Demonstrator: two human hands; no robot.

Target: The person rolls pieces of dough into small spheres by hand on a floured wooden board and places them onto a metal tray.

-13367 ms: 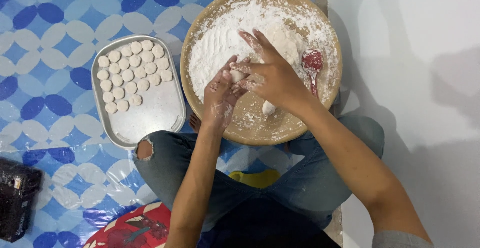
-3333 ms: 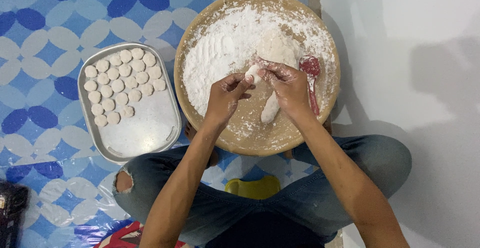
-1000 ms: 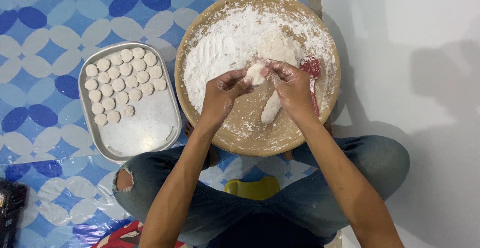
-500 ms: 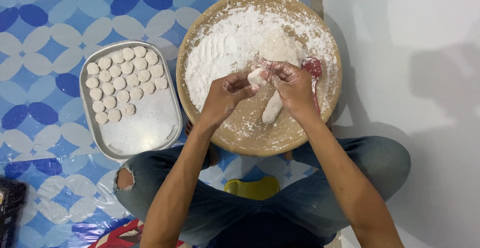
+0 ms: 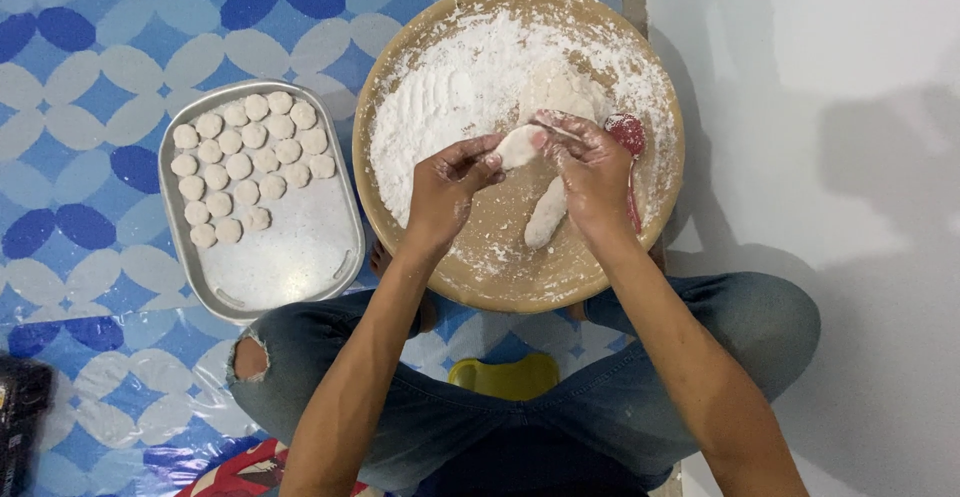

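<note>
Head view: my left hand (image 5: 452, 179) and right hand (image 5: 590, 169) both pinch a small dough piece (image 5: 520, 145) over the floured board (image 5: 470, 257), frame centre. Left, the tray (image 5: 300, 267) holds about twenty rounds; a dough log (image 5: 546, 215) remains.

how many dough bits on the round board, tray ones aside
2. A small dough piece pinched between left hand and right hand, and a long dough roll lying on the round board beneath them. More may hide in the flour.
</note>
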